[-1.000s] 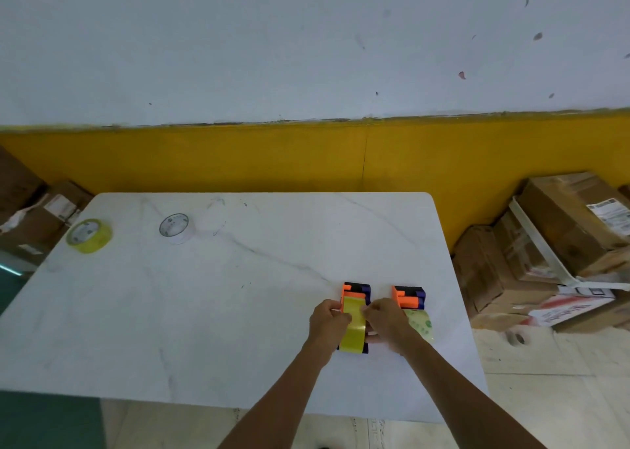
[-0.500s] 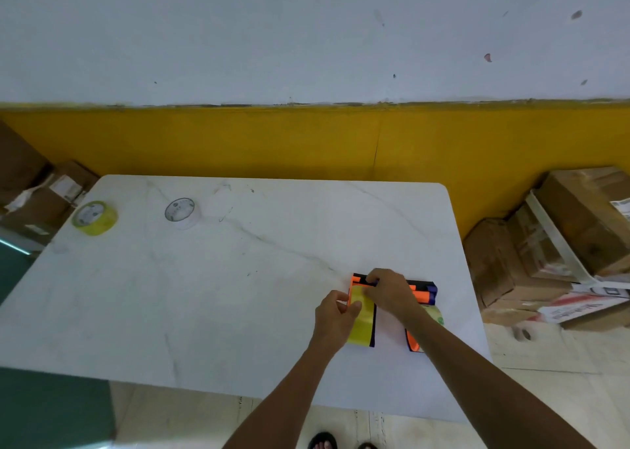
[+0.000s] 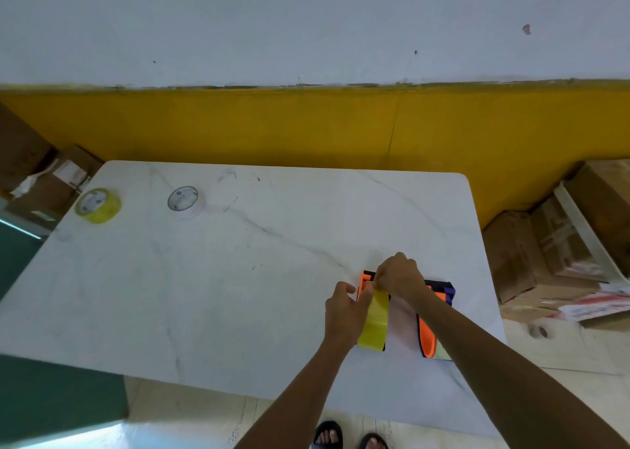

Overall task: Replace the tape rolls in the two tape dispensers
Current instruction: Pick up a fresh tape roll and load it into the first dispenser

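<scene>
Two orange-and-black tape dispensers lie side by side near the table's right front. The left dispenser (image 3: pixel 365 283) carries a yellow tape roll (image 3: pixel 375 322). My left hand (image 3: pixel 344 315) grips the left side of this dispenser and roll. My right hand (image 3: pixel 399 276) pinches at the dispenser's front end, over the tape. The right dispenser (image 3: pixel 431 329) lies partly under my right forearm, with a roll peeking out at its near end. A spare yellow roll (image 3: pixel 98 205) and a clear roll (image 3: pixel 185 200) lie flat at the far left.
The white marble table (image 3: pixel 211 278) stands against a yellow-and-white wall. Cardboard boxes (image 3: pixel 552 244) are stacked on the floor to the right, and more boxes (image 3: pixel 51 176) at the far left. My sandalled feet (image 3: pixel 347 436) show below the near edge.
My right hand has moved up from beside the yellow roll to the left dispenser's front end. My left hand stays on its left side. The right dispenser's handle is now uncovered.
</scene>
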Available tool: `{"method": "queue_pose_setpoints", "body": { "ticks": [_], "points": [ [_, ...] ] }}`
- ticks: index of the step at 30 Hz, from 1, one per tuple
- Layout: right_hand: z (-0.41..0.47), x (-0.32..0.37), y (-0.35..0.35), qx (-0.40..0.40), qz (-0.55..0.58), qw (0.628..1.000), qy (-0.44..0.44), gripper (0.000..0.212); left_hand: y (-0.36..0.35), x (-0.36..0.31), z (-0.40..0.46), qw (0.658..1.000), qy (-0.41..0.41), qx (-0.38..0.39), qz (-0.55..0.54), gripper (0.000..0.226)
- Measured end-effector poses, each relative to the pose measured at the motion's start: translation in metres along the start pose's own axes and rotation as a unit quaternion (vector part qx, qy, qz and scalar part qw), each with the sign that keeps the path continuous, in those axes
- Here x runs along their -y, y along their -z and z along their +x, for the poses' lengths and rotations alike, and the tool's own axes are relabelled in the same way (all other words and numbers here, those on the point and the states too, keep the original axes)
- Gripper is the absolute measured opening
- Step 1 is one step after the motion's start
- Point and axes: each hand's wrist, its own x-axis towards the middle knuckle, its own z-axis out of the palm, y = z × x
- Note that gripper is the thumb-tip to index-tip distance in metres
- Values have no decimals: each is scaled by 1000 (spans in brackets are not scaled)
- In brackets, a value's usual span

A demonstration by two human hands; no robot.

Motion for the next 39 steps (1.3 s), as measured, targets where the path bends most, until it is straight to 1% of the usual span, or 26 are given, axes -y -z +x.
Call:
{"method": "queue_pose_setpoints", "body": {
  "ticks": [2, 4, 5, 7, 9, 12, 15, 18, 19, 22, 25, 29, 31, 33, 37, 39],
  "points": [
    [8, 0, -5, -4, -2, 1000, -20, 23, -3, -2, -3, 1000, 20, -8, -14, 48],
    [16, -3, -9, 8, 15, 1000, -27, 20, -4, -2, -11, 1000, 15, 21, -3, 56],
    [18, -5, -10, 10, 34, 999, -29, 19, -5, 0, -15, 999, 8, 42, 30, 63],
    [23, -11, -14, 28, 62, 997, -31, 18, -6, 3, -21, 986, -19, 67, 152, 73],
    [23, -14, -16, 45, 57, 997, -11, 20, -7, 2, -21, 967, -43, 64, 244, 74],
    [22, -14, -15, 31, 61, 997, 23, 16, -6, 0, -16, 953, -53, 60, 293, 72],
    [22, -17, -14, -4, 46, 997, 63, 18, -3, 1, -13, 947, -49, 73, 308, 74],
    [22, -16, -13, -20, 15, 994, 103, 15, -1, 1, -13, 946, -49, 76, 312, 79],
    [21, -15, -12, -20, 5, 993, 112, 17, 0, 0, -12, 944, -52, 74, 319, 81],
    [20, -11, -8, -21, -9, 991, 132, 33, 1, -5, -10, 939, -56, 71, 333, 87],
    [24, -9, -8, -14, 7, 992, 128, 40, 2, -10, -11, 941, -52, 68, 326, 82],
    [36, -12, -2, 22, 61, 994, 92, 36, 2, -13, -9, 945, -48, 67, 316, 76],
    [38, -12, 0, 23, 79, 993, 82, 35, 2, -15, -7, 943, -52, 65, 323, 76],
    [38, -12, -2, 8, 81, 994, 80, 33, 2, -16, -5, 936, -60, 64, 341, 79],
    [36, -9, -7, -34, 53, 994, 93, 18, 4, -14, -1, 930, -57, 60, 358, 82],
    [36, -8, -10, -54, 45, 992, 103, 23, 3, -15, 0, 928, -53, 61, 363, 84]
  ]
}}
